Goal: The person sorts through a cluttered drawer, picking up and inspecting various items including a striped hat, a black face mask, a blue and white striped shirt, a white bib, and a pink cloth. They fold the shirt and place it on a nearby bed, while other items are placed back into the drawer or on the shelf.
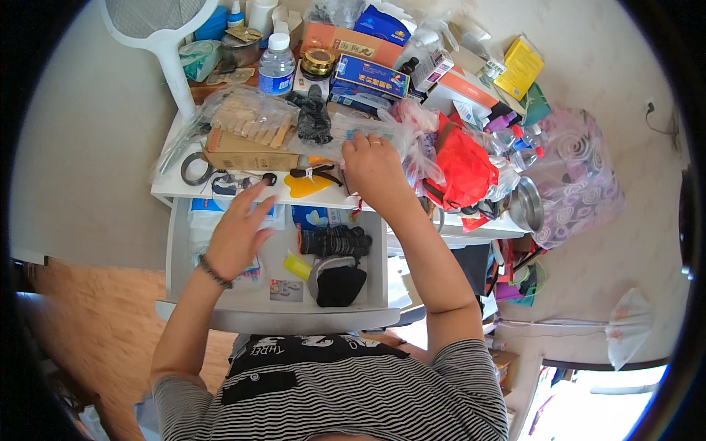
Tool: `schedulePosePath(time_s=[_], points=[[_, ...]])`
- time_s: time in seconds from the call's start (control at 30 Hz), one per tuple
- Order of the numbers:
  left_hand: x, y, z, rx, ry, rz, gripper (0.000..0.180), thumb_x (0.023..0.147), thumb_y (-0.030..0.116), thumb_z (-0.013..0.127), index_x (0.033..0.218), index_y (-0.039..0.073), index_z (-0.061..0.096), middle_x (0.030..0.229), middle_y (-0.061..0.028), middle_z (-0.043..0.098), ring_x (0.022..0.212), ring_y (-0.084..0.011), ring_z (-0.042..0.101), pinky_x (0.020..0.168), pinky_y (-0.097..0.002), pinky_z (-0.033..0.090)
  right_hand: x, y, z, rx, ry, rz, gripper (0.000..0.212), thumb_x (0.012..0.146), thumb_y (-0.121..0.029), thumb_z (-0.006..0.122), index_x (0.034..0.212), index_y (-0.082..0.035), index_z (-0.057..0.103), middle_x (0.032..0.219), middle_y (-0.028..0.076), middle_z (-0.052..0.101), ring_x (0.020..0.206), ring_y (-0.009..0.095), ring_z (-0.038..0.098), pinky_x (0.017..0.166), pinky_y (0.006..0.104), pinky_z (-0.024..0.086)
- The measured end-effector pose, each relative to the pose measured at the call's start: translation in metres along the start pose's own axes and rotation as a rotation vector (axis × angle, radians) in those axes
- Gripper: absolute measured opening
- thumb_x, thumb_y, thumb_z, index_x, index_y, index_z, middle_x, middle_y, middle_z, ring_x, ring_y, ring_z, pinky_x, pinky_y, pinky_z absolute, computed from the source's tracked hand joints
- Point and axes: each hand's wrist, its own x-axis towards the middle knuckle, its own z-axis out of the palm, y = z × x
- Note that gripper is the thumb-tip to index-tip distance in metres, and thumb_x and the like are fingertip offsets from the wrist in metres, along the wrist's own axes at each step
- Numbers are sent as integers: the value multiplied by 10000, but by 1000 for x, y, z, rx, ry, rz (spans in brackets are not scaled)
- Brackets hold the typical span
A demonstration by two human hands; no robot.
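Note:
My left hand [239, 231], fingers spread, is over the back of an open white drawer [294, 320]. Its fingertips reach a small black round object [269, 178] on the tabletop edge; whether they touch it I cannot tell. My right hand [373, 170] is farther back on the table, its fingers bent and closed on a clear plastic bag [376, 131]. Between the hands lie black-handled pliers [315, 173] and a yellow flat piece [303, 187]. Inside the drawer are a black ribbed bundle [334, 241], a black and grey pouch [340, 283], a card [286, 290] and a yellow-green item [297, 266].
Boxes, a water bottle [276, 66] and a gold-lidded jar [318, 63] crowd the table's back. At left stands a white mesh racket [168, 59] near a black tape roll [195, 170]. To the right are a red bag [465, 165] and a metal bowl [526, 204].

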Motion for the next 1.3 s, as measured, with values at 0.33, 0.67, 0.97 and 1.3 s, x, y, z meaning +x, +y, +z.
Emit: schedulePosePath(time_s=[0.33,0.67,0.97,1.3], points=[[126,13,26,-448,126,-24,464,975,338,430,1162,-61,577,1358,-206,450,1242,-329,435,1036,-355,338,-57,8,-39,309,373,-11,305,667,20,578,971,8,594,1053,150,624,1049,323,583,942,432,441],[89,40,34,-845,320,84,430,931,235,561,1308,42,488,1386,-123,434,1263,-234,427,1029,-341,359,-82,14,-16,1570,976,742,201,910,9,531,1100,46,586,1037,53,625,940,94,549,854,251,429],[72,63,9,-1411,124,-209,353,886,143,640,1206,21,557,1116,-53,619,994,-105,577,871,-251,453,-65,-30,-22,2237,452,737,307,910,-86,541,1203,6,524,1124,79,613,1035,151,570,901,305,449],[15,27,7,-1468,281,-370,273,895,154,625,1125,6,614,966,-32,670,836,-90,615,756,-241,495,-54,-73,-11,2101,211,625,424,827,37,631,1228,3,498,1144,75,598,1021,152,582,897,289,459]])
